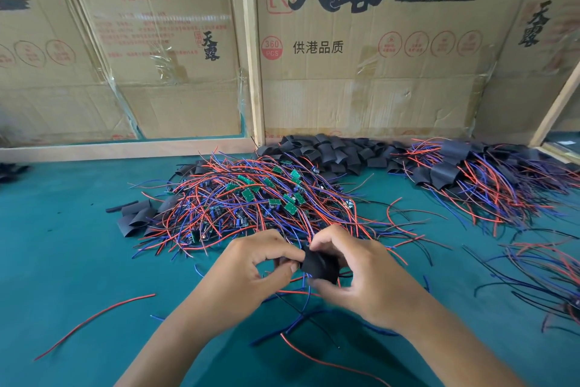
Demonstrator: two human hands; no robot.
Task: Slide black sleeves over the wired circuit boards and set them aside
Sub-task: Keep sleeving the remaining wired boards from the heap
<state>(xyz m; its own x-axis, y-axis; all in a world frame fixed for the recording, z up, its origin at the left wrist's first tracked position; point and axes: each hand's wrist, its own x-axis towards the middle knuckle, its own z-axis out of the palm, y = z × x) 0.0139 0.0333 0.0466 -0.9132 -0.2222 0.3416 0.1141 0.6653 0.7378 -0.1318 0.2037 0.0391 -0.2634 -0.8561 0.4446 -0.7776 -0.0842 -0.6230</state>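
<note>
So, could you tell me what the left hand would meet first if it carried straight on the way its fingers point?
Most likely the black sleeve right at its fingertips; the left hand points right, toward the right hand just behind the sleeve. Depth is hard to judge.

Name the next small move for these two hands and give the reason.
Probably keep drawing the black sleeve along the wires: both the left hand and right hand pinch it, and whether a board is inside cannot be seen. Then set it with the sleeved pile.
</note>
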